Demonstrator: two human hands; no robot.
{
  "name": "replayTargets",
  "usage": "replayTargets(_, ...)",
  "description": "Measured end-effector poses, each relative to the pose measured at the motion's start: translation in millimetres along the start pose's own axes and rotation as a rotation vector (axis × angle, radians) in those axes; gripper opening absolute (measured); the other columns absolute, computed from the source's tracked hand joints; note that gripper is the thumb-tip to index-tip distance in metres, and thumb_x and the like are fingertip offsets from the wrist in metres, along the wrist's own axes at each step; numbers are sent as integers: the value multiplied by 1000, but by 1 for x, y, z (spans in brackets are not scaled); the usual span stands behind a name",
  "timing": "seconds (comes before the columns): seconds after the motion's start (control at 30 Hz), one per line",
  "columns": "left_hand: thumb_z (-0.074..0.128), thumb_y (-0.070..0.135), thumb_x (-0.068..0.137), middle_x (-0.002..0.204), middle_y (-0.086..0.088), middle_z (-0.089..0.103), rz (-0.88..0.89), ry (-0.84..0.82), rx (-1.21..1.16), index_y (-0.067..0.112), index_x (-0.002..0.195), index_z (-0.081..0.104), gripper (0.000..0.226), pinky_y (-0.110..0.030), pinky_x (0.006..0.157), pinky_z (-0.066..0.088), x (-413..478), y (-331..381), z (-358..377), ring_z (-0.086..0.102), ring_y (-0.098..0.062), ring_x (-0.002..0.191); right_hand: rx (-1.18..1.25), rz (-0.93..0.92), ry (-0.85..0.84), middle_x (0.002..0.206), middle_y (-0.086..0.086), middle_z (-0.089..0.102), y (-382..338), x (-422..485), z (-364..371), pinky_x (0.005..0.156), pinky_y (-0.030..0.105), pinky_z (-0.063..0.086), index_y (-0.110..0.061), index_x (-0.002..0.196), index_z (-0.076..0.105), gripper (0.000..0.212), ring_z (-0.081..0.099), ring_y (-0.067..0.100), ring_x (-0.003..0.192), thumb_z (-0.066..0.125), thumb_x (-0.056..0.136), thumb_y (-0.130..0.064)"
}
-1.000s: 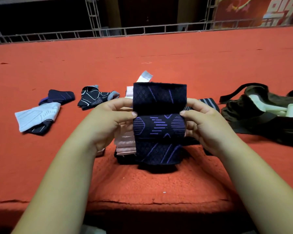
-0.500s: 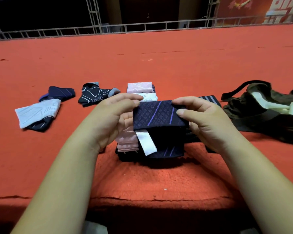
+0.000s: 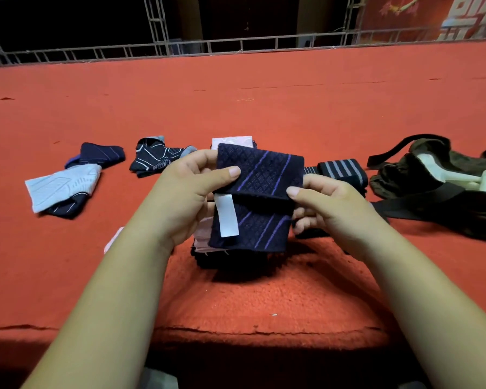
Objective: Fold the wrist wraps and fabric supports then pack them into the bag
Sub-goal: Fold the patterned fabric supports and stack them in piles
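Note:
A navy fabric support (image 3: pixel 260 175) with purple stripes and a white tag is folded over and held above the red carpet. My left hand (image 3: pixel 190 189) pinches its left edge, thumb on top. My right hand (image 3: pixel 324 203) pinches the fold at its right edge. Under it lies a stack of pink and dark folded supports (image 3: pixel 202 237), mostly hidden. A dark olive bag (image 3: pixel 421 175) with black straps lies open at the right, pale items inside it.
On the carpet (image 3: pixel 264 108) to the left lie a light blue support (image 3: pixel 59 186), a navy one (image 3: pixel 101 154) and a black one with white lines (image 3: pixel 157 158). A black striped wrap (image 3: pixel 340 169) sits beside the bag. The platform edge (image 3: pixel 236 331) runs near me. A metal railing lines the far side.
The navy support hung open lengthwise a second ago. Its top half came down over the lower half, the white tag now shows, and both hands lifted the folded piece slightly.

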State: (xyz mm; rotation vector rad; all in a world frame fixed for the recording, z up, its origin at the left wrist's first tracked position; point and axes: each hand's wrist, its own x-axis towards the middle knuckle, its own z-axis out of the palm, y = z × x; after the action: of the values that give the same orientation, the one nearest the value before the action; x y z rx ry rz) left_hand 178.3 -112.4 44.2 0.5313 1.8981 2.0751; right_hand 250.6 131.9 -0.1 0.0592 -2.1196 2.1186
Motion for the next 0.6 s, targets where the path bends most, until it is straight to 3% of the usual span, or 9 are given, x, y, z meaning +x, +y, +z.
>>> replayTargets(0.07,68,19,103,130,-18,73,-32,9,30,18,131,69,28,-45,75,62,-2,1,2,75,-30,97,15,10,27,94,19,71,0,-2,3,69,43,58,-13,106,72,11,62,30,77,66,105,-22)
replayTargets(0.17,60,32,108,127,-10,75,-104,-42,153,34,128,68,22,-37,62,58,-4,3,0,73,-27,84,5,2,65,112,26,73,-1,-2,9,87,65,60,-17,112,70,13,63,34,90,66,106,-28)
replayTargets(0.3,63,15,106,116,-8,79,-124,-134,160,30,137,62,35,-33,53,58,-8,6,-6,71,-24,78,3,5,61,124,28,71,-3,-2,11,103,73,50,-28,112,71,7,62,34,97,66,107,-29)
replayTargets(0.37,62,2,104,95,1,77,-106,-142,127,20,141,59,41,-26,48,55,-9,6,-7,67,-13,63,37,10,37,115,24,76,-4,-1,11,95,64,60,-29,124,69,18,67,31,92,63,108,-21)
replayTargets(0.4,61,-2,103,90,4,75,-96,-139,112,16,141,59,42,-23,47,54,-9,5,-7,65,-8,58,80,6,24,106,18,80,-6,-2,11,83,49,67,-25,131,66,25,71,25,85,61,109,-15)
replayTargets(0.43,60,-4,103,89,6,74,-89,-135,101,13,140,60,41,-21,46,53,-8,4,-7,64,-6,56,139,8,9,102,15,80,-7,-2,12,74,34,65,-20,134,65,29,72,20,81,59,108,-9)
replayTargets(0.47,58,-6,103,89,7,74,-82,-127,95,12,137,62,39,-19,46,52,-7,4,-6,64,-4,55,189,9,-16,108,20,78,-6,-2,12,76,27,61,-18,135,65,31,72,23,85,58,108,-6)
replayTargets(0.53,57,-8,102,86,11,73,-60,-99,87,13,126,69,34,-17,48,53,-6,2,-5,65,-2,57,268,21,-48,125,27,72,-3,0,12,86,30,58,-15,131,69,29,68,34,105,60,106,-6)
replayTargets(0.6,61,-7,100,93,8,75,-42,-93,57,18,111,74,30,-23,62,58,-4,1,-7,69,-9,71,330,51,-28,115,18,74,-2,1,12,81,28,60,-16,117,75,25,68,31,104,60,104,-2)
